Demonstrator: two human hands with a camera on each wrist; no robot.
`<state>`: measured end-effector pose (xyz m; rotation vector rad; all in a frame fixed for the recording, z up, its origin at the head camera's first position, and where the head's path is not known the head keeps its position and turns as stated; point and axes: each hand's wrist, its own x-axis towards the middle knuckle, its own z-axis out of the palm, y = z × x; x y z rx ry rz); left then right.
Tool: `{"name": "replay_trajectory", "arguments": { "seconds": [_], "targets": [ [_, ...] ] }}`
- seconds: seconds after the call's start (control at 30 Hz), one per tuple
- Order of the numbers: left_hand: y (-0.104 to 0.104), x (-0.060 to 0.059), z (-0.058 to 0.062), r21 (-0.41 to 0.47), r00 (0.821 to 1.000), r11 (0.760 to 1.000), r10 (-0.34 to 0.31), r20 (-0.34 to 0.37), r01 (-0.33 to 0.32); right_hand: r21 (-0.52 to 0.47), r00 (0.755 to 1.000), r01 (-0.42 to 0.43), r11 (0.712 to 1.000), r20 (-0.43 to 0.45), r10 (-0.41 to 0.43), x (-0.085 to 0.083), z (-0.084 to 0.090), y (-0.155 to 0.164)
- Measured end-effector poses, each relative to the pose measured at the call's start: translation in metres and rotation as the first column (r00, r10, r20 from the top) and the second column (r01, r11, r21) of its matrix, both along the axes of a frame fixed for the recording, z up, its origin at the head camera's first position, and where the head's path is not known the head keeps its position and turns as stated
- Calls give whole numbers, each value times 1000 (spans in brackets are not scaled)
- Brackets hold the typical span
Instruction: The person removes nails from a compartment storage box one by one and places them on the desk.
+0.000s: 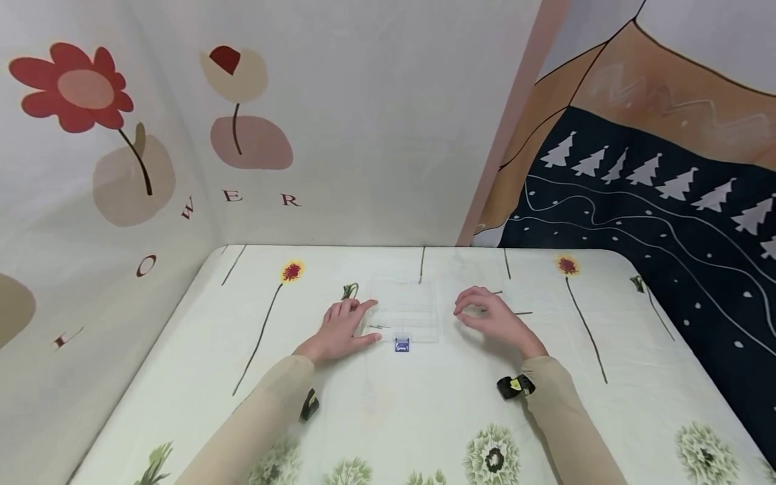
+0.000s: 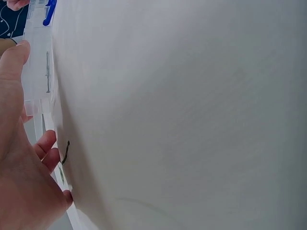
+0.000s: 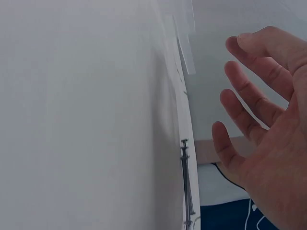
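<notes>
Start of handling: clear plastic box (image 1: 405, 311) lies mid-table toward the far edge; your left hand (image 1: 341, 330) rests flat against its left side, right hand (image 1: 490, 318) hovers loosely curled, empty; next, likely steady the box

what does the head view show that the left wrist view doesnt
Only the head view shows the whole layout: the flowered tablecloth, the wall cloths, and most of the right hand hovering just right of the clear plastic box, fingers loosely bent and holding nothing. Only the left wrist view shows, up close, thin metal pins inside the box. Both show the left hand resting against the box's left side and the blue latch on the box's front.
</notes>
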<state>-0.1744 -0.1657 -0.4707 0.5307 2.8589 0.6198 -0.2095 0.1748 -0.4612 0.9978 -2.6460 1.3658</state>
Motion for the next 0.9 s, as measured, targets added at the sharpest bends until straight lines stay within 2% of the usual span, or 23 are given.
{"name": "replay_trajectory", "arguments": {
  "seconds": [0.17,0.3,0.43,0.73,0.9],
  "targets": [
    [-1,0,-1,-5,1000,1000,4,0,-4,9,999,-19,1000,27,19,-1,0,-12],
    [-1,1,0,0,1000,1000,2,-2,-2,-20,996,-44,999,72,46,-1,0,-23],
    [0,1,0,6,1000,1000,-2,-1,2,-28,993,-82,996,79,84,-1,0,-36],
    [0,0,0,12,1000,1000,-14,-6,14,44,987,-143,989,73,140,-2,1,-60],
    [-1,0,1,4,1000,1000,-2,-2,2,129,984,-176,976,11,176,-1,2,-78]
  ]
}}
